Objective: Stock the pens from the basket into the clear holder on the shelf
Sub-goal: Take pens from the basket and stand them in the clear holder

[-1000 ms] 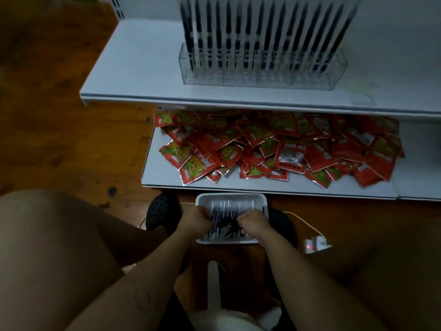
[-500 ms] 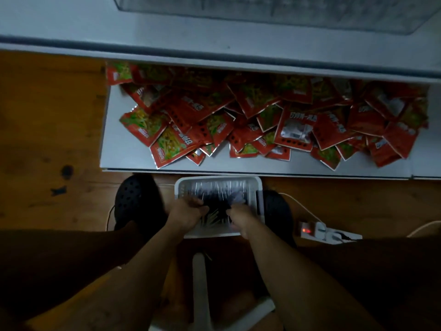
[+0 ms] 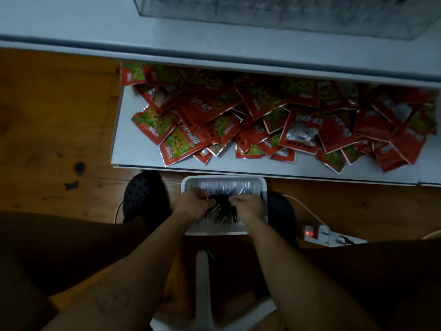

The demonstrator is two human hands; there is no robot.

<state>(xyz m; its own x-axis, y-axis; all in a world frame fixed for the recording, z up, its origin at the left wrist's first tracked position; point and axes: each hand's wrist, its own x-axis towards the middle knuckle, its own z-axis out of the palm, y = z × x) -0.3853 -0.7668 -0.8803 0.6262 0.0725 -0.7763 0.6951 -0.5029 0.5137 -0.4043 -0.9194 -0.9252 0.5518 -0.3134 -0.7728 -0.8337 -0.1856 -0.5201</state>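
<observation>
The pens (image 3: 218, 215) are seen in the white basket (image 3: 224, 179) on the floor (well below the clear holder (image 3: 274, 17)); some seem gripped by the curled left hand (image 3: 193, 206) and right hand (image 3: 249, 207)

Upper shelf (image 3: 95, 27) with clear holder (image 3: 274, 13), lower shelf (image 3: 133, 161) with red snack packets (image 3: 262, 120), wooden floor (image 3: 55, 130) with basket (image 3: 224, 179), power strip (image 3: 331, 237).

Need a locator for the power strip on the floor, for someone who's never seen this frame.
Find the lower white shelf piled with red snack packets. On the wooden floor in front of it, right of the white basket, lies the power strip. It alone shows a glowing red light.
</observation>
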